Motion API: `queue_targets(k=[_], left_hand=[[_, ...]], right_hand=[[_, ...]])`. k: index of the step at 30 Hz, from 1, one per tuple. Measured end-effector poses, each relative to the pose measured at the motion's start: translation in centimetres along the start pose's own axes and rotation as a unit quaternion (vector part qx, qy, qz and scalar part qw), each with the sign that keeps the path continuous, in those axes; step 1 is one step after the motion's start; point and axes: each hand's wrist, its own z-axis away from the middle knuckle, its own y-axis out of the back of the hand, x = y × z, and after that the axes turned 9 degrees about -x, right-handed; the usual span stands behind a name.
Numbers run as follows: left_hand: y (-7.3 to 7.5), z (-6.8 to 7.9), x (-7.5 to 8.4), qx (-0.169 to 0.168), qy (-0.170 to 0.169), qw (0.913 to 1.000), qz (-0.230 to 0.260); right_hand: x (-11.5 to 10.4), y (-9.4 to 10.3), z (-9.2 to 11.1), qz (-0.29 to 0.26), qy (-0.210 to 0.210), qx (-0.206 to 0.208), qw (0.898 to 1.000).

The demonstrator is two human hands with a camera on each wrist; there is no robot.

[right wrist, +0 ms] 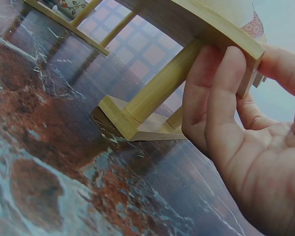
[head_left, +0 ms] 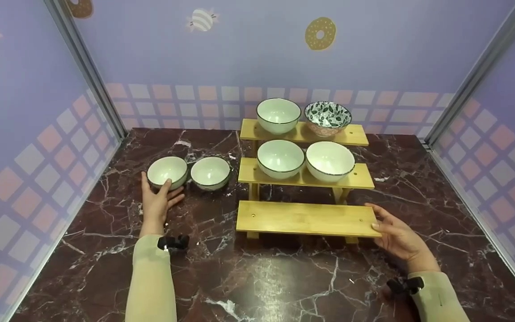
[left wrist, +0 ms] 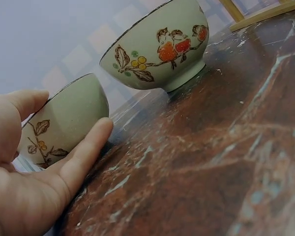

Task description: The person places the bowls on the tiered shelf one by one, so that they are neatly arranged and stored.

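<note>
Two pale bowls with a painted bird-and-leaf pattern stand side by side on the dark marble table (head_left: 257, 277). My left hand (head_left: 159, 190) cups the near side of the left bowl (head_left: 166, 171): the thumb lies by its left wall and a straight finger touches its right wall. In the left wrist view, the left hand (left wrist: 64, 123) straddles this left bowl (left wrist: 73, 115), and the second bowl (left wrist: 157, 46) stands behind it. My right hand (head_left: 380, 221) pinches the right end of the lowest board of a three-tier bamboo stand (head_left: 304, 218), fingers (right wrist: 211, 98) under the board (right wrist: 211, 19).
The stand's middle tier carries two white bowls (head_left: 280, 158) (head_left: 330, 161). Its top tier carries a white bowl (head_left: 278, 115) and a leaf-patterned bowl (head_left: 327, 117). The second table bowl (head_left: 210, 172) sits between my left hand and the stand. Purple walls enclose the table.
</note>
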Motion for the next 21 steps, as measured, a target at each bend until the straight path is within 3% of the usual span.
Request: queue_targets(k=[21], left_hand=[[0.33, 0.34, -0.14, 0.012, -0.023, 0.9993, 0.028]], right_hand=[[0.00, -0.03, 0.02, -0.008, 0.000, -0.002, 1.000]])
